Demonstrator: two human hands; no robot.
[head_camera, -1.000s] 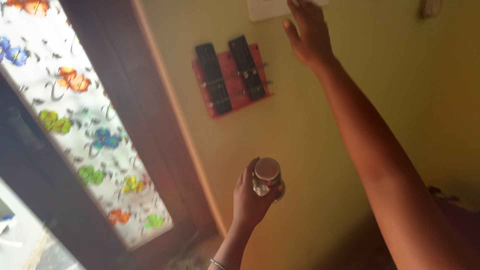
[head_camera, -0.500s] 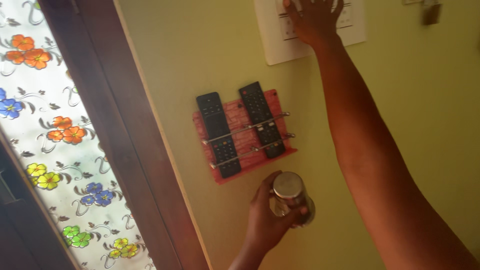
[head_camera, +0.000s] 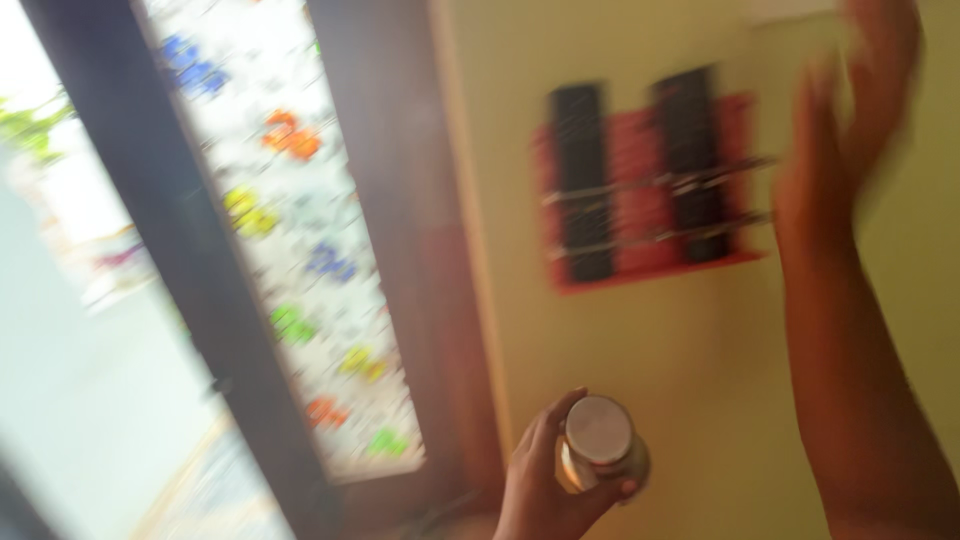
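Holding a small steel tumbler (head_camera: 600, 450) low against the yellow wall (head_camera: 650, 370), the left hand (head_camera: 545, 485) is wrapping its fingers and thumb around the sides, so the grasp is closed on the cup. It is looking light, rigid and rather slick, being polished metal, so gripping round the middle of the body seems safest. Its long axis is pointing roughly toward the viewer, with its round end facing up and out. The right hand (head_camera: 845, 150) is hovering blurred and open beside the red holder (head_camera: 640, 185) with two black remotes (head_camera: 582, 180), grasping nothing.
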